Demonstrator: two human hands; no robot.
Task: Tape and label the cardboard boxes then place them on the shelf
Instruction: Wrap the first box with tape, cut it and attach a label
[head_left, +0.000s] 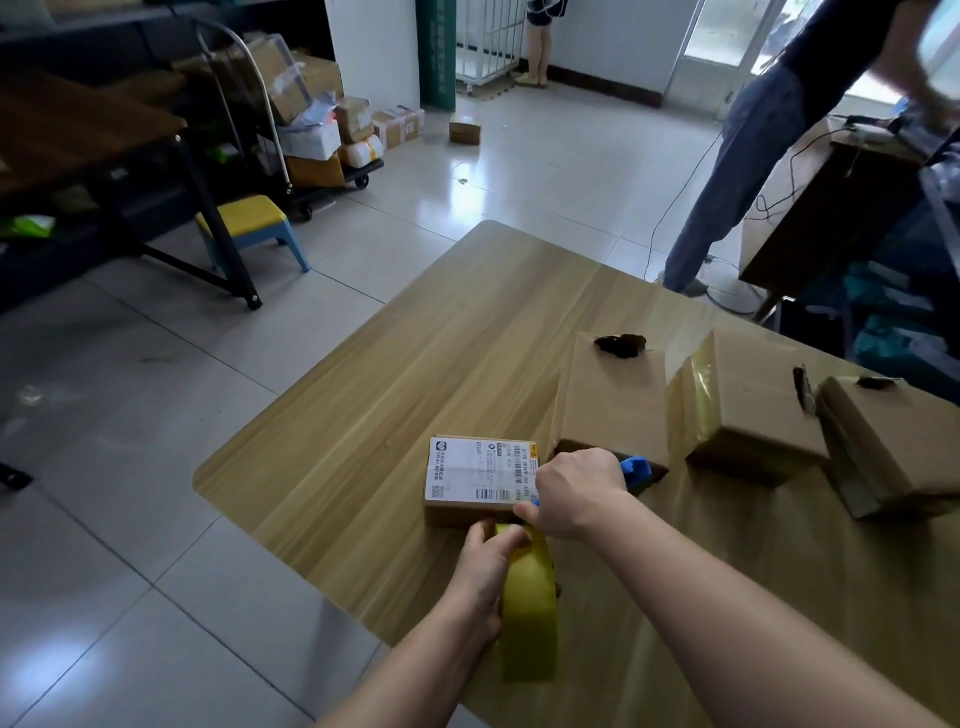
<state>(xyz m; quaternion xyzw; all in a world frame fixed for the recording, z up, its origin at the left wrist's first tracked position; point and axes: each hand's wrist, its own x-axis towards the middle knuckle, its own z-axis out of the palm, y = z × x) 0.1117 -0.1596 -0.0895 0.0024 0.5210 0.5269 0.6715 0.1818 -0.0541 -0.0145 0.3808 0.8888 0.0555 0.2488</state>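
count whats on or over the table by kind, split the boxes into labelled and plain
labelled box: 1
plain boxes: 3
blue tape dispenser: 1
yellow tape: 1
total: 6

1. Yellow stool (249, 218) on tiled floor (130, 415), beside dark table (78, 130).
2. Cart (363, 174) stacked with parcels (311, 78), just behind stool.
3. Person (737, 156) in jeans at right, near wooden desk (821, 208).
4. White rack (488, 41) at back.
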